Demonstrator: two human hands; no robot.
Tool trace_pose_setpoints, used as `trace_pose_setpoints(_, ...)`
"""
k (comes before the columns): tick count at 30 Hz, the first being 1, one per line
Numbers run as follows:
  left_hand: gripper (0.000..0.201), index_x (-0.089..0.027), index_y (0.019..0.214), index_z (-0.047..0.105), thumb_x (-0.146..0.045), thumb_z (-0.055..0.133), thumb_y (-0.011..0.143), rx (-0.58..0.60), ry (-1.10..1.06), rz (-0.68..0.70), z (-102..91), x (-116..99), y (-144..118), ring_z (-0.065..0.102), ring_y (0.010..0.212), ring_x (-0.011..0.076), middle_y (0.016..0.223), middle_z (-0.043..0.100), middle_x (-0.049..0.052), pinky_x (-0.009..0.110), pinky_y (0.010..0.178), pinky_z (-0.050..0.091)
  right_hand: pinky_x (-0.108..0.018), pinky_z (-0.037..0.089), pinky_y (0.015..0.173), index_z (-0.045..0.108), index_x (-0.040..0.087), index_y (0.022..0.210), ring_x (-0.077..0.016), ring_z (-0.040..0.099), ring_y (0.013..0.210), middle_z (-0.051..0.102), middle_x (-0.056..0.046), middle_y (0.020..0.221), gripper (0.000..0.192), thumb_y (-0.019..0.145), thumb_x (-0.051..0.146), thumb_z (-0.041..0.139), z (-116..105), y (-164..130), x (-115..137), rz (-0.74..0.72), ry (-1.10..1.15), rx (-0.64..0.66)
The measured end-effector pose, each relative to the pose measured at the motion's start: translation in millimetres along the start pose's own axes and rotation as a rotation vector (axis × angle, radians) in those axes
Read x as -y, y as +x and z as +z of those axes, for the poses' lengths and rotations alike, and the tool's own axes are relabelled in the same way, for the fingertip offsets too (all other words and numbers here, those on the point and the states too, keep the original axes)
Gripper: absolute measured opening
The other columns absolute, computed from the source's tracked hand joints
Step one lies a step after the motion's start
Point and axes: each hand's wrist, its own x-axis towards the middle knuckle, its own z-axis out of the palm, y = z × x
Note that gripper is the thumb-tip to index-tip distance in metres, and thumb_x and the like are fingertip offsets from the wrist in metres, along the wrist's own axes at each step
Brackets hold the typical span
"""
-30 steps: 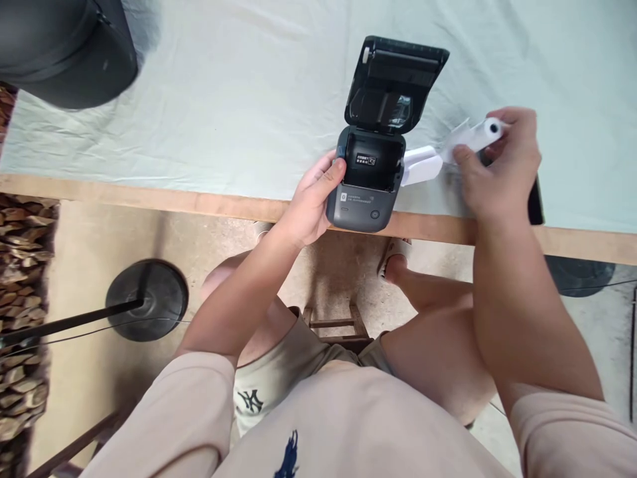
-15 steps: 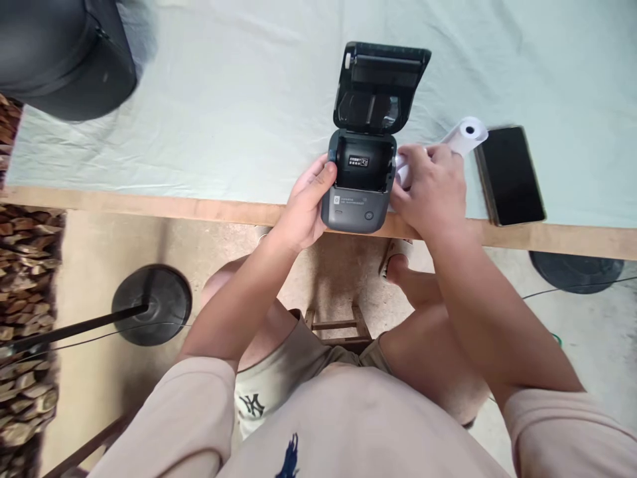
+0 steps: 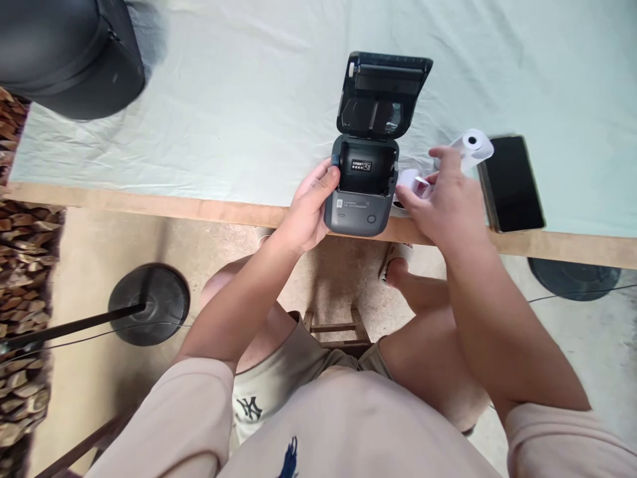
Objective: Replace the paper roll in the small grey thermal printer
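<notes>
A dark grey portable label printer (image 3: 357,214) stands at the table's front edge, its lid (image 3: 383,93) raised and its paper bay without a roll. My left hand (image 3: 314,202) grips the printer's left side, thumb on the rim of the bay. Just right of the printer lies a small white paper roll (image 3: 411,179). Over that roll is my right hand (image 3: 450,199), with thumb and forefinger spread apart and the other fingers partly hidden. Beyond its fingertips rests another white paper roll (image 3: 470,149) with a dark core.
A black smartphone (image 3: 512,182) lies right of the rolls. A black bag (image 3: 74,60) sits at the back left on the pale green tablecloth (image 3: 239,119). Below the wooden table edge (image 3: 199,207) are round black stand bases (image 3: 149,302) and a wooden stool (image 3: 338,326).
My right hand has drawn back slightly to the right and its fingers have spread, showing more of the small roll. The left hand still holds the printer.
</notes>
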Motion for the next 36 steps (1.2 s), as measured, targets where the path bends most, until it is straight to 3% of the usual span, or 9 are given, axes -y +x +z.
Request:
trace_pose_setpoints(4, 0.028, -0.022, 0.131, 0.08, -0.043, 0.067, 0.119, -0.007, 0.001, 0.026, 0.4, 0.3, 0.7, 0.075, 0.162, 0.0348, 0.14, 0.09, 0.006, 0.047, 0.125, 0.073, -0.052, 0.069, 0.085, 0.056, 0.038, 0.162, -0.0279, 0.077, 0.089, 0.076, -0.015, 0.144, 0.097, 0.076, 0.042, 0.1, 10.7, 1.0, -13.8, -0.084, 0.244, -0.032)
trace_pose_setpoints(8, 0.024, -0.021, 0.123, 0.081, -0.04, 0.068, 0.118, -0.021, -0.005, 0.054, 0.6, 1.7, 1.4, 0.07, 0.167, 0.0357, 0.143, 0.088, 0.006, 0.049, 0.128, 0.071, -0.046, 0.062, 0.071, 0.055, 0.036, 0.151, -0.0259, 0.072, 0.079, 0.075, -0.003, 0.103, 0.081, 0.081, 0.045, 0.095, 6.9, 6.6, -11.2, -0.088, 0.455, -0.042)
trace_pose_setpoints(12, 0.023, -0.022, 0.124, 0.081, -0.041, 0.072, 0.117, -0.031, 0.013, 0.05, 2.2, 3.7, 2.1, 0.064, 0.173, 0.0373, 0.147, 0.087, 0.005, 0.05, 0.13, 0.07, -0.048, 0.064, 0.084, 0.056, 0.036, 0.146, -0.0265, 0.077, 0.101, 0.072, -0.007, 0.136, 0.067, 0.09, 0.052, 0.089, -11.1, 12.5, 17.0, -0.514, 0.577, -0.399)
trace_pose_setpoints(16, 0.023, -0.024, 0.132, 0.079, -0.039, 0.072, 0.117, -0.052, 0.068, 0.041, 5.9, 3.4, 1.4, 0.058, 0.177, 0.0371, 0.147, 0.084, 0.005, 0.051, 0.133, 0.067, -0.045, 0.067, 0.091, 0.065, 0.036, 0.132, -0.0265, 0.083, 0.109, 0.082, -0.002, 0.127, 0.033, 0.1, 0.028, 0.07, -14.7, 6.3, 55.1, -0.833, 0.434, -0.358)
trace_pose_setpoints(21, 0.025, -0.026, 0.137, 0.075, -0.039, 0.076, 0.116, -0.017, 0.126, 0.041, 5.9, 3.8, 1.1, 0.061, 0.176, 0.0343, 0.15, 0.084, 0.004, 0.047, 0.136, 0.064, -0.046, 0.065, 0.09, 0.072, 0.031, 0.111, -0.0295, 0.084, 0.105, 0.088, -0.004, 0.115, 0.018, 0.106, 0.016, 0.064, -8.2, -4.8, 66.1, -0.657, 0.156, -0.178)
trace_pose_setpoints(26, 0.028, -0.026, 0.121, 0.073, -0.053, 0.072, 0.115, 0.058, 0.017, 0.06, -3.4, 6.0, 1.9, 0.067, 0.169, 0.0376, 0.138, 0.087, 0.006, 0.053, 0.134, 0.065, -0.05, 0.058, 0.101, 0.081, 0.031, 0.11, -0.0296, 0.082, 0.109, 0.086, -0.004, 0.112, 0.024, 0.12, 0.037, 0.06, -2.7, -18.9, 65.3, -0.762, 0.134, -0.283)
trace_pose_setpoints(29, 0.033, -0.028, 0.121, 0.074, -0.054, 0.085, 0.106, 0.074, 0.044, 0.085, -5.6, 4.2, -2.0, 0.081, 0.149, 0.0366, 0.125, 0.089, 0.004, 0.047, 0.122, 0.071, -0.056, 0.057, 0.11, 0.082, 0.033, 0.117, -0.0354, 0.081, 0.121, 0.086, -0.006, 0.11, 0.028, 0.114, 0.057, 0.068, -3.8, -27.5, 69.0, -0.793, 0.172, -0.213)
trace_pose_setpoints(32, 0.046, -0.03, 0.126, 0.075, -0.049, 0.099, 0.092, 0.036, 0.129, 0.075, -3.3, 0.4, -7.1, 0.087, 0.137, 0.0361, 0.116, 0.089, 0.001, 0.046, 0.113, 0.073, -0.058, 0.063, 0.107, 0.076, 0.033, 0.112, -0.0358, 0.082, 0.116, 0.082, -0.008, 0.106, 0.034, 0.108, 0.065, 0.066, -6.8, -26.0, 68.5, -0.684, 0.369, -0.232)
trace_pose_setpoints(36, 0.07, -0.031, 0.136, 0.075, -0.041, 0.107, 0.075, 0.034, 0.192, 0.008, -0.7, -3.2, -9.1, 0.081, 0.146, 0.0428, 0.119, 0.088, 0.002, 0.053, 0.121, 0.071, -0.054, 0.069, 0.102, 0.057, 0.038, 0.14, -0.0349, 0.075, 0.147, 0.071, -0.011, 0.161, 0.043, 0.103, 0.06, 0.055, -4.1, -3.1, 54.5, -0.369, 0.561, -0.353)
